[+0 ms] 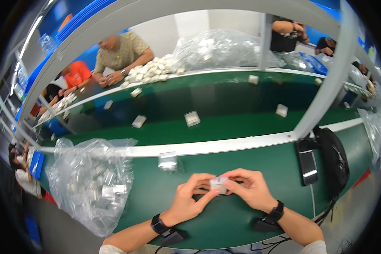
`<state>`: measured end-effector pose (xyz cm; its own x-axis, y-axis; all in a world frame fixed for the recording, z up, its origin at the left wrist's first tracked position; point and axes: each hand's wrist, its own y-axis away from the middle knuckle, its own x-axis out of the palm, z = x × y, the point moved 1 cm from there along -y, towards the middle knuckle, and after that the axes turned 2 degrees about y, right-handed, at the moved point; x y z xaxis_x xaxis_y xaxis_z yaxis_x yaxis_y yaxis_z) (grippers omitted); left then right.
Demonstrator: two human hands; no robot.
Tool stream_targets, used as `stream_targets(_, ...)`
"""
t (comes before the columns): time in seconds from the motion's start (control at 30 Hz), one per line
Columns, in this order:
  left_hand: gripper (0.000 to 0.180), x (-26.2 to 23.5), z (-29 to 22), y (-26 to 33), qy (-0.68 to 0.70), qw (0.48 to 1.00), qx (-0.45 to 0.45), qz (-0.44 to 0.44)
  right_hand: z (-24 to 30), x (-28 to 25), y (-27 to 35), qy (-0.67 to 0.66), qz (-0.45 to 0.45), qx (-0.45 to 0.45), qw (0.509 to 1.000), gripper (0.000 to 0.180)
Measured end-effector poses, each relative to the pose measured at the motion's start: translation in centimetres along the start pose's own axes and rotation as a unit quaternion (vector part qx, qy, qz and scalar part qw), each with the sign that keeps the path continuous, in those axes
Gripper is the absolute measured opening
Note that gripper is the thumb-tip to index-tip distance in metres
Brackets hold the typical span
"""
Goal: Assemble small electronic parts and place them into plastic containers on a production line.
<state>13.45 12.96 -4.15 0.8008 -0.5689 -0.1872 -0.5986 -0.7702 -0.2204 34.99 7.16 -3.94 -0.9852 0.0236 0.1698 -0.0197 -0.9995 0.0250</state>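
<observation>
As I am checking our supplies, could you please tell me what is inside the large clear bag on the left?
Inside the clear bag are several shiny pieces. Folds and glare blur their shapes, and whatever lies beneath them is covered.

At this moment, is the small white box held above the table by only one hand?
No, the left hand and the right hand both grip the box, one from each side.
</observation>
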Motion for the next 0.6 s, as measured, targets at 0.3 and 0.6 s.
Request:
stream_targets(0.3, 0.034, -0.1, 0.4, 0.1, 0.079, 0.995, -0.057, 0.007, 0.8, 0.3, 0.0, 0.112, 0.030, -0.055, 0.992, 0.025)
stream_targets(0.6, 0.023, -0.5, 0.1, 0.0, 0.067, 0.996, -0.065, 0.014, 1.0, 0.1, 0.2, 0.129, 0.044, -0.064, 0.989, 0.024)
